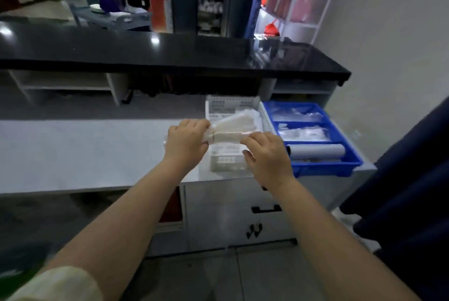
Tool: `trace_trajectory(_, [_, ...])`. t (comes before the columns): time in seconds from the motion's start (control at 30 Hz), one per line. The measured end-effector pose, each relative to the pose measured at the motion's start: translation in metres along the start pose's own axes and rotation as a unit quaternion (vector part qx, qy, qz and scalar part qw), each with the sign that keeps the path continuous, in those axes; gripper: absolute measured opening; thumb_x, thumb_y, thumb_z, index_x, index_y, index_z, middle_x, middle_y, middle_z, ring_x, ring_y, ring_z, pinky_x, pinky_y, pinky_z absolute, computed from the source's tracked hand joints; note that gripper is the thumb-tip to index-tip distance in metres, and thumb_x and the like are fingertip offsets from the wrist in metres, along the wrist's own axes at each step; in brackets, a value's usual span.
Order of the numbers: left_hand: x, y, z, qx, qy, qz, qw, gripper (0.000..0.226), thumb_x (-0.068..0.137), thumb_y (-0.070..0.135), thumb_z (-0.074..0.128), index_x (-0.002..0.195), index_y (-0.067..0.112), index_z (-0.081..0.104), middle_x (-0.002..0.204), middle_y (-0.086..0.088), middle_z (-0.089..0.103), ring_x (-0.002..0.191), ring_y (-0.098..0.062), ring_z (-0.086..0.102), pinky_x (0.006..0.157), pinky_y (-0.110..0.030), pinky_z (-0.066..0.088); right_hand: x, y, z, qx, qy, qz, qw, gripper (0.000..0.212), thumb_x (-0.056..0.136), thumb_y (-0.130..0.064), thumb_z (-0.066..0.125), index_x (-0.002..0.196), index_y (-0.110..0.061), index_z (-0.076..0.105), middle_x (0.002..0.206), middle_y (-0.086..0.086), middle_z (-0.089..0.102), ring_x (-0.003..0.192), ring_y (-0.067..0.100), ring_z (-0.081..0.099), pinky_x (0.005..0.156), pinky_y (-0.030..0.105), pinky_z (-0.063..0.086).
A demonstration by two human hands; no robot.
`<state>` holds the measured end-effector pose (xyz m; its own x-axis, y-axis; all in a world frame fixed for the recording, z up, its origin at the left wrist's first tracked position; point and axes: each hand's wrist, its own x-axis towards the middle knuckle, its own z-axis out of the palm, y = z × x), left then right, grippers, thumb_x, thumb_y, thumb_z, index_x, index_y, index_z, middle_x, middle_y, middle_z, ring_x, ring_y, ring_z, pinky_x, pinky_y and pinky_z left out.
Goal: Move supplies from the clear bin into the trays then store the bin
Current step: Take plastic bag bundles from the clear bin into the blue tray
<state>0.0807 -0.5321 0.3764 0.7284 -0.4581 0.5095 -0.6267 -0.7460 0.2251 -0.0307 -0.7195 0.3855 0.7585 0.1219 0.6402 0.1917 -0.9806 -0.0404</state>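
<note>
Nearest the camera, two bare arms are stretched out over the front of the worktop (73,155). A bundle of wrapped white supplies (230,128) is held between both hands, just above the white tray (226,162).

The left hand (185,141) is closed around the left end of the bundle. The right hand (266,155) is pinched shut on the right end. Two hands are likely used because the bundle is long and floppy, and it would sag or slide if only one end were held. It is kept level and lined up with the long tray, so it can probably be laid flat inside.

The white tray is set near the worktop's front edge, close to the body, so it is easy to reach. More clear-wrapped things seem to lie at its far end, but they are blurred.

Just beside it, on the right, a blue tray (349,162) is placed. It is split into parts: soft clear packets (301,133) are kept in the two far parts, and a grey roll (315,151) is laid in the near one. Like things seem to be kept together.

The clear bin cannot be made out for sure; a faint clear edge by the left hand may be part of it.

Farther back, a dark counter top (170,53) is raised above the worktop.
</note>
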Motion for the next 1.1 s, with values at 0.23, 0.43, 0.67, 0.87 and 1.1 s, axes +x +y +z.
trace_trajectory(0.23, [0.065,0.126,0.075,-0.033,-0.046,0.022,0.998,0.037,0.079,0.023,0.066,0.114,0.017,0.057,0.108,-0.002,0.065,0.102,-0.029,0.052,0.080,-0.040,0.039,-0.061,0.148,-0.040,-0.031,-0.033,0.104,0.994,0.020,0.072,-0.005,0.075,0.090,-0.008,0.068,0.088,0.008,0.067,0.076,0.030,0.058,0.068,0.044,0.049])
trace_trajectory(0.43, [0.115,0.156,0.114,-0.044,-0.050,0.017,0.998,0.036,0.078,0.026,0.068,0.112,0.019,0.059,0.101,0.000,0.066,0.094,-0.024,0.054,0.079,-0.038,0.039,-0.072,0.233,-0.024,-0.005,-0.076,0.164,0.983,0.029,0.071,-0.009,0.077,0.098,-0.012,0.066,0.096,0.005,0.065,0.087,0.028,0.057,0.073,0.041,0.048])
trace_trajectory(0.67, [0.194,0.148,0.175,-0.035,-0.060,0.018,0.997,0.032,0.076,0.030,0.066,0.107,0.022,0.058,0.098,0.004,0.064,0.092,-0.024,0.052,0.073,-0.035,0.031,-0.033,0.313,0.030,0.000,-0.120,0.180,0.976,0.031,0.076,-0.009,0.073,0.106,-0.015,0.066,0.102,0.004,0.065,0.095,0.029,0.055,0.081,0.046,0.049])
trace_trajectory(0.87, [0.249,0.145,0.232,-0.065,-0.118,0.005,0.991,0.036,0.075,0.025,0.064,0.110,0.023,0.057,0.103,0.002,0.063,0.096,-0.025,0.051,0.074,-0.035,0.030,-0.001,0.367,0.076,0.039,-0.280,0.196,0.939,0.048,0.081,-0.025,0.071,0.126,-0.029,0.055,0.124,-0.005,0.056,0.116,0.020,0.046,0.099,0.037,0.040])
trace_trajectory(1.1, [0.291,0.163,0.268,-0.071,-0.153,0.029,0.985,0.041,0.076,0.026,0.064,0.116,0.022,0.058,0.109,-0.001,0.066,0.100,-0.028,0.053,0.081,-0.040,0.040,0.025,0.405,0.116,0.066,-0.391,0.172,0.902,0.065,0.075,-0.026,0.077,0.129,-0.041,0.043,0.140,-0.002,0.045,0.121,0.026,0.046,0.098,0.042,0.046])
